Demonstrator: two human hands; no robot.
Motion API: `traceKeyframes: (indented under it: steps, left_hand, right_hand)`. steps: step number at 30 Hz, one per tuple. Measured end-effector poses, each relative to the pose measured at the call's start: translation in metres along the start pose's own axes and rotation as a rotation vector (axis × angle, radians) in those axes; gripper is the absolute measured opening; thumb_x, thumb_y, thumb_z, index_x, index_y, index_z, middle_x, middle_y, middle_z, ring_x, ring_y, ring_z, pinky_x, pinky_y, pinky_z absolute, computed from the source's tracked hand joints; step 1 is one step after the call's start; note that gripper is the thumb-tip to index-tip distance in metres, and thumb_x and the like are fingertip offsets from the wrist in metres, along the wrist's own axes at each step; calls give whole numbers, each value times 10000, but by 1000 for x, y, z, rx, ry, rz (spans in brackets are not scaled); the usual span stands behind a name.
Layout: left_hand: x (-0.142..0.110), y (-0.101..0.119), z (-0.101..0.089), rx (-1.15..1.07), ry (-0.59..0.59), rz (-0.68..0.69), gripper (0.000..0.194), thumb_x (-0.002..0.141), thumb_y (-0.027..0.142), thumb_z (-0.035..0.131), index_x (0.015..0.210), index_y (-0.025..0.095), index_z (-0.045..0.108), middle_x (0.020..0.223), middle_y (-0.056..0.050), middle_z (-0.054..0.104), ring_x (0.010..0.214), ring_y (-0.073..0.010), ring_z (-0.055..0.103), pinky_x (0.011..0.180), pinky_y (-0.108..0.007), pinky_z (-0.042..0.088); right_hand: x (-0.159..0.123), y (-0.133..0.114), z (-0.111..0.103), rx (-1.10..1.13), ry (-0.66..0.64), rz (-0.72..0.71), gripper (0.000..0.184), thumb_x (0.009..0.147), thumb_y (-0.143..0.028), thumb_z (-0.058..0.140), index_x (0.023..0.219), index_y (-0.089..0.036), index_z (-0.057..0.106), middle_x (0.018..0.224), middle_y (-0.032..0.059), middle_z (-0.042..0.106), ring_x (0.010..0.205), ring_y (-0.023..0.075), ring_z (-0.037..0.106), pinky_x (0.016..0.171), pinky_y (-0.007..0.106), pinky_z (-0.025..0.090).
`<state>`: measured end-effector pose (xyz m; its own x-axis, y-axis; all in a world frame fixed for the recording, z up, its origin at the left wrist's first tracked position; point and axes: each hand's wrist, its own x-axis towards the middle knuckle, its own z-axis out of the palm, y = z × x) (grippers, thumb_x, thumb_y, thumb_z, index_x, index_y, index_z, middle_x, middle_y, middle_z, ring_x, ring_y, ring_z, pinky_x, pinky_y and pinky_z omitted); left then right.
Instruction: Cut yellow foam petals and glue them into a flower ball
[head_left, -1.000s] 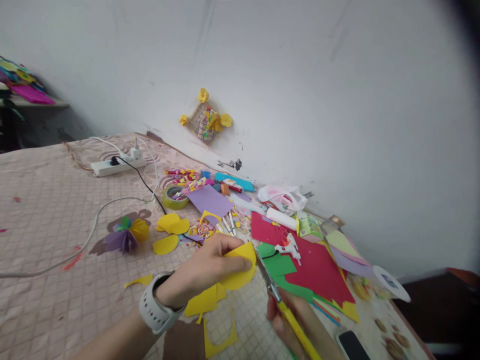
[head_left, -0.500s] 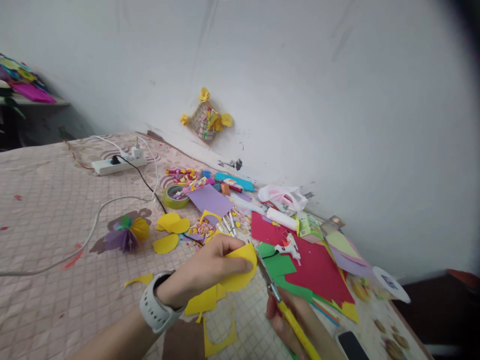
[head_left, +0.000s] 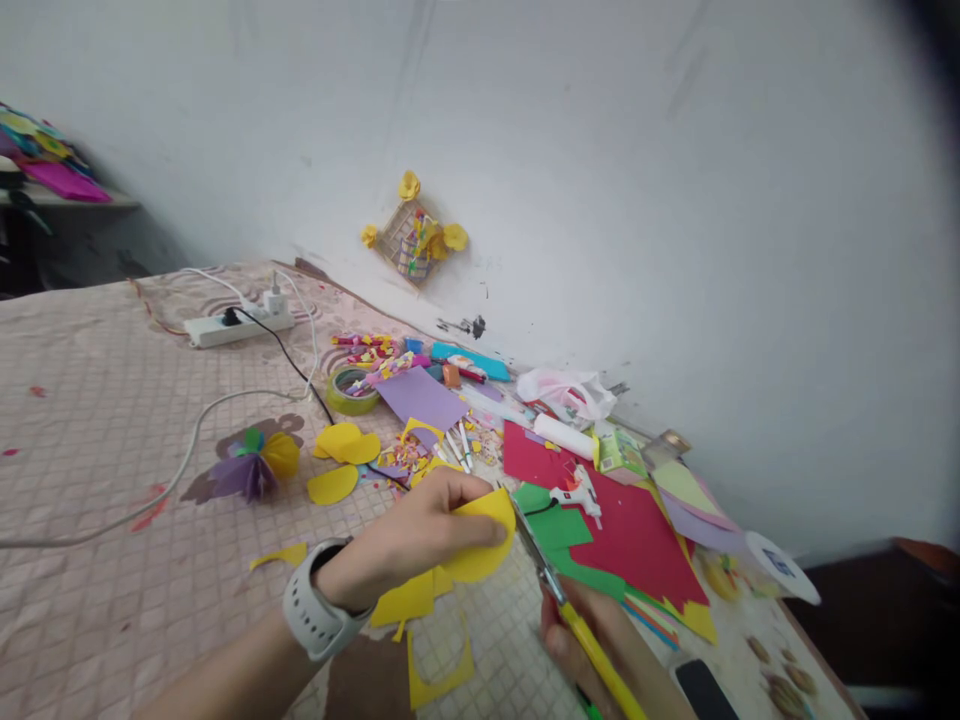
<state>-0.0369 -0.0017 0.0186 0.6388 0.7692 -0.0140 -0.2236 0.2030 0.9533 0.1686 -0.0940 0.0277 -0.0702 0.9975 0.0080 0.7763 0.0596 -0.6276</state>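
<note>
While the left hand [head_left: 439, 520] pinches a yellow paper piece [head_left: 472, 565] between thumb and fingers above the table [head_left: 112, 400], the right hand [head_left: 611, 630] curls around yellow-handled scissors [head_left: 571, 615], their long axis slanting forward-left, tips pointing away just beside the paper's right edge.

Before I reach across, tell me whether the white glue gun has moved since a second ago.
No: against the red sheet beneath it, the white glue gun shows no visible shift in any direction.
</note>
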Motion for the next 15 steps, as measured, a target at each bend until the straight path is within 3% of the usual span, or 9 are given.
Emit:
traceKeyframes:
  steps: [8,15]
  left_hand:
    - [1,1,0,6,-7,7,202,739,255,617,590,159,521,504,62,445,424,-50,378,381,-162,271]
    - [0,3,0,12,-4,0,212,732,268,618,582,161,512,500,61,442,421,-54,376,383,-171,270]
  right_hand:
    - [6,8,0,12,-125,34,369,812,-570,498,721,-220,573,624,7,534,574,175,525,522,252,446]
    - [5,12,3,112,-95,49,294,806,-510,544,713,-232,576,620,1,508,567,173,505,505,251,429]
